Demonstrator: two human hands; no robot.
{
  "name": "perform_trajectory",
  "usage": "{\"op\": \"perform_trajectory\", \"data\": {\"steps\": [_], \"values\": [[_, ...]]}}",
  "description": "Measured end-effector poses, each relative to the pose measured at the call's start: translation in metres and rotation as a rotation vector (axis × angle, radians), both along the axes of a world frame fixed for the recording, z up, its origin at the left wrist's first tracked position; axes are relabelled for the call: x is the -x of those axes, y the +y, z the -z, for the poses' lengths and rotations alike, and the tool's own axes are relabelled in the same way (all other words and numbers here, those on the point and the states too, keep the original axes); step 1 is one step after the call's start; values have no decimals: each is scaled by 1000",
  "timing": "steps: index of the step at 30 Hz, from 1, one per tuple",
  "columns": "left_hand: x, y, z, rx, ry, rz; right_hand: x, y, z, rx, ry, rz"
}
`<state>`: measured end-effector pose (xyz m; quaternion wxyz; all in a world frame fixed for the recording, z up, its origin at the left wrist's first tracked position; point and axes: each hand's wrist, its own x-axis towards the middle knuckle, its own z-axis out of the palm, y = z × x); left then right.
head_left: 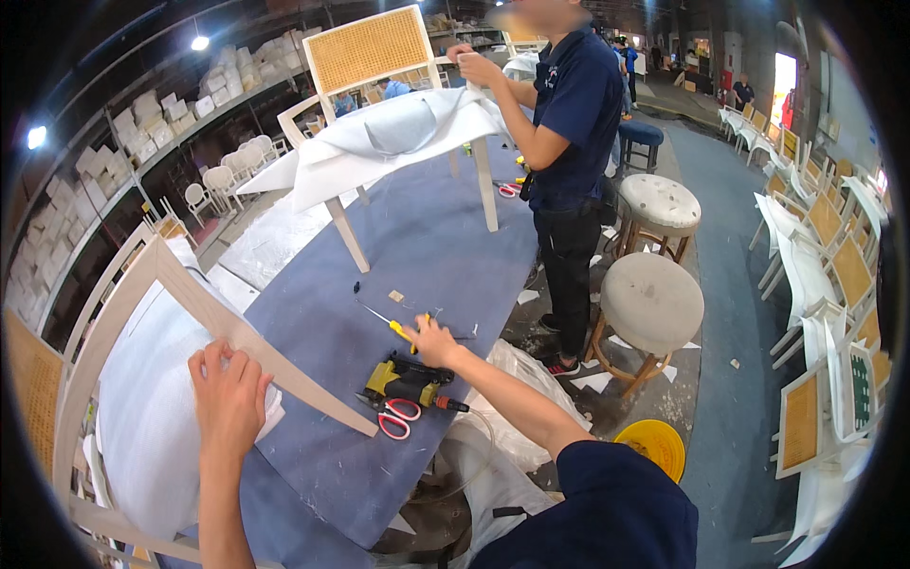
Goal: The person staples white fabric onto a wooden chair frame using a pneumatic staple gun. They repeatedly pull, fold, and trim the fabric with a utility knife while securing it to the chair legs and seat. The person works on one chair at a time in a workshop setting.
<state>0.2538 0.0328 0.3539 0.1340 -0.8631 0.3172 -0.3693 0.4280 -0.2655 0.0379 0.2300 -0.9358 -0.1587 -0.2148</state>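
A light wooden chair [171, 284] lies tipped on the table at my left, its tapered leg pointing toward the tools. My left hand [230, 389] is closed over the chair frame beside the white-covered seat [152, 389]. Out over the table, my right hand [433, 342] has its fingers curled at the yellow handle of a screwdriver [396, 327]; they hide part of it. Close below that hand lie a green and black nail gun [403, 381] with an air hose fitting, and red-and-white-handled scissors [398, 417].
Across the blue-grey covered table [322, 275], a co-worker [578, 123] stands by a cane-backed chair [370, 52] draped in white. Two round stools [651, 302] and a yellow bucket [654, 446] stand at the right, with plastic sheeting [521, 389] beside the table. Chairs line the far right.
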Motion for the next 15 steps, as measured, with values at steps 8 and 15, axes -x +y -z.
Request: {"op": "perform_trajectory", "data": {"steps": [8,15], "values": [[7,11,1,78,-8,12,101,112,-159,-753,139,-852],[4,10,0,117,-41,41,118,170,-200,-1001,341,-1127]]}}
